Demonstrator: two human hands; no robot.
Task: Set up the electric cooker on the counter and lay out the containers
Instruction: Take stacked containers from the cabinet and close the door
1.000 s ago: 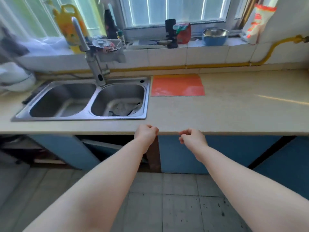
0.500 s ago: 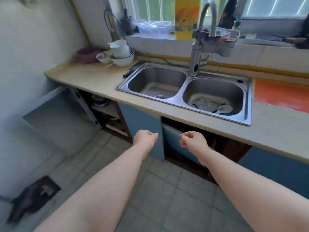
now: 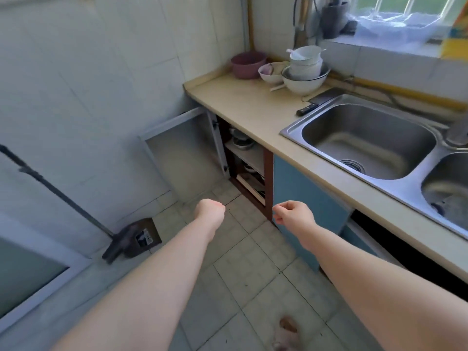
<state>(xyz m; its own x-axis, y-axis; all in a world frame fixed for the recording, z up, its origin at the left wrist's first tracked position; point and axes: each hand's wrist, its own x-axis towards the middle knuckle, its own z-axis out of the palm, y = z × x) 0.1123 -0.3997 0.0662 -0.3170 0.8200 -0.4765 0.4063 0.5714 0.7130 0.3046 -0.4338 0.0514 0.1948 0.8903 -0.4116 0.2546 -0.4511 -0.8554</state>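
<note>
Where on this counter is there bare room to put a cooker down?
The widest bare patch of counter lies between its wall end and the sink, in front of the dishes. The back corner is crowded: a purple basin, stacked white bowls, and a knife beside the sink. The strip in front of the sink is narrow.

Item tally, kitchen corner
2 hands: left hand (image 3: 210,211), right hand (image 3: 293,215). 1 sink (image 3: 288,133) with 2 basins. 1 tap (image 3: 458,130), cut off by the edge. Bowls on the counter (image 3: 240,102): 1 purple bowl (image 3: 248,64), 1 small white bowl (image 3: 269,73), 1 large bowl (image 3: 302,84) carrying a stack of white bowls (image 3: 305,63), stack count not readable. 1 cleaver (image 3: 316,102). 1 open cabinet door (image 3: 182,148). 1 mop (image 3: 124,240). On the windowsill (image 3: 379,46): 1 clear tub (image 3: 395,29), 1 dark pot (image 3: 333,19)
</note>
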